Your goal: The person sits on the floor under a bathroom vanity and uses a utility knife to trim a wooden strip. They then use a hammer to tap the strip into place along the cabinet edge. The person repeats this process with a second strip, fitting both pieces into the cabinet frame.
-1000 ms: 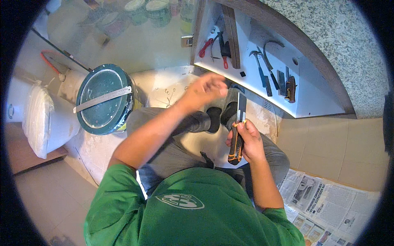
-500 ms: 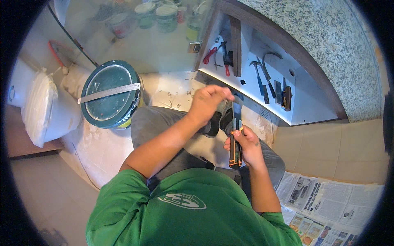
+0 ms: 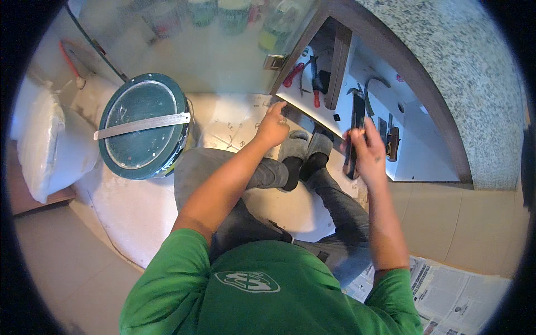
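Note:
My right hand (image 3: 368,148) is wrapped round a black utility knife (image 3: 354,131) with orange trim. The knife stands nearly lengthwise before the open cabinet, its upper part overlapping the tools inside. My left hand (image 3: 272,128) reaches toward the cabinet's lower front edge; its index finger is stretched out and the other fingers are bent, with nothing visible in it. Inside the cabinet (image 3: 430,159), red-handled tools (image 3: 316,99) lie in the left section. A curved dark tool (image 3: 378,82) and a brown-handled tool (image 3: 393,144) lie in the right section.
A dark green lidded bucket (image 3: 139,145) with a steel ruler (image 3: 145,125) across it stands at left, beside a plastic-wrapped white container (image 3: 56,145). Small dark curled scraps (image 3: 230,139) lie on the floor. Newspaper (image 3: 458,290) covers the lower right. A granite countertop (image 3: 446,61) overhangs the cabinet.
My right hand has carried the utility knife up and right toward the cabinet. My left hand has moved left, away from the blade, and its index finger has straightened.

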The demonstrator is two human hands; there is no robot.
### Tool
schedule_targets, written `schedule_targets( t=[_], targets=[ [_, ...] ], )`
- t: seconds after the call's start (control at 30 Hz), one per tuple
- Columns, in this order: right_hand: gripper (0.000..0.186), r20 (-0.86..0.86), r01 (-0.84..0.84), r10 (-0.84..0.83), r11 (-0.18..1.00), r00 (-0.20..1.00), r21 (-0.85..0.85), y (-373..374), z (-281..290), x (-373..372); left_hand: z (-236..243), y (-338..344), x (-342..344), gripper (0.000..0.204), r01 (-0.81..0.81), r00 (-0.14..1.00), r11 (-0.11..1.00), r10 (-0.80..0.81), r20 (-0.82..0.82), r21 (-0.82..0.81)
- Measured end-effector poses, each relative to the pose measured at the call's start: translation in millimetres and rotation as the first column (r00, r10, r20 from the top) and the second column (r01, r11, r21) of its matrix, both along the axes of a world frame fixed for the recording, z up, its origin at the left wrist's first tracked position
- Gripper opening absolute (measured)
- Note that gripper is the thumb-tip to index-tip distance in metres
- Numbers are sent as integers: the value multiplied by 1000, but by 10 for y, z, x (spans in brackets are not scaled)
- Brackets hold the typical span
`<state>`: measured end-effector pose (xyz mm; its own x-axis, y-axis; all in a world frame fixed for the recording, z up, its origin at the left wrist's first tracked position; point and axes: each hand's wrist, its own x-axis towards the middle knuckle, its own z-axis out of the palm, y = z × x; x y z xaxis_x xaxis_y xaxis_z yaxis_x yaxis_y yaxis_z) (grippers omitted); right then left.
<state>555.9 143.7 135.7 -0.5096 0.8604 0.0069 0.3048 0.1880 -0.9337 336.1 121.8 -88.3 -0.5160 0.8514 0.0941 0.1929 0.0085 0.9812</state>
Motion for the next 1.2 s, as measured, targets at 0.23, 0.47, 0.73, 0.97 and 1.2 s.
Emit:
schedule_targets(
  t=[0.23, 0.47, 0.73, 0.97, 1.2],
  targets=[
    [40, 275, -121, -68, 780, 959, 614, 990, 194, -697, -519, -49, -40, 43, 173, 981, 953, -188, -39, -249],
    [41, 240, -189, -6, 602, 971, 776, 1363, 29, -900, -606, 36, -157, 61, 269, 963, 896, -250, 98, -354],
    [50, 197, -184, -8, 318, 980, 930, 1583, 133, -1134, -669, 28, -166, 61, 299, 954, 880, -267, 136, -369],
    [55, 193, -190, 18, 281, 981, 941, 1720, 49, -1166, -776, 23, -165, 60, 293, 956, 883, -266, 125, -365],
    [54, 124, -127, 28, 284, 992, 950, 1755, -22, -1239, -788, 17, -152, 57, 322, 946, 871, -287, 148, -371]
  ],
)
